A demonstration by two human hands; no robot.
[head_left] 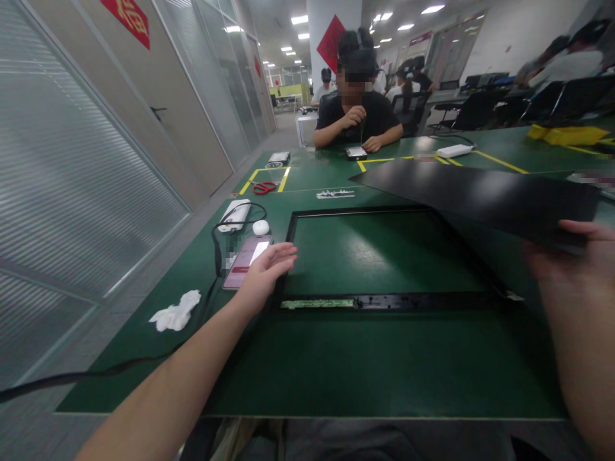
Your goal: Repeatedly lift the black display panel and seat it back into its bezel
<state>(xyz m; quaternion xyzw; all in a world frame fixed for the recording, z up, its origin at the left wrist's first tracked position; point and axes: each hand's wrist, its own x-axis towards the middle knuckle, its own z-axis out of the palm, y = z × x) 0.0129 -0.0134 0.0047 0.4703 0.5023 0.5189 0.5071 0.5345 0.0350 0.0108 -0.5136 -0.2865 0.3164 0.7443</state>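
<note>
A thin black frame [291, 221] lies flat on the green table [365, 365], with a green circuit strip [317, 304] along its near edge. My left hand [266, 269] is open, fingers stretched out, resting at the frame's left side. My right hand [571, 256] grips the near corner of a large black panel [480, 192], which is lifted and tilted above the right part of the frame.
A phone [245, 259], a white round object [261, 226], a white power bank [234, 214] and a black cable [144, 362] lie to the left, with a crumpled white tissue [175, 314]. Red scissors [264, 187] sit farther back. A person sits across the table working on a small device [356, 152].
</note>
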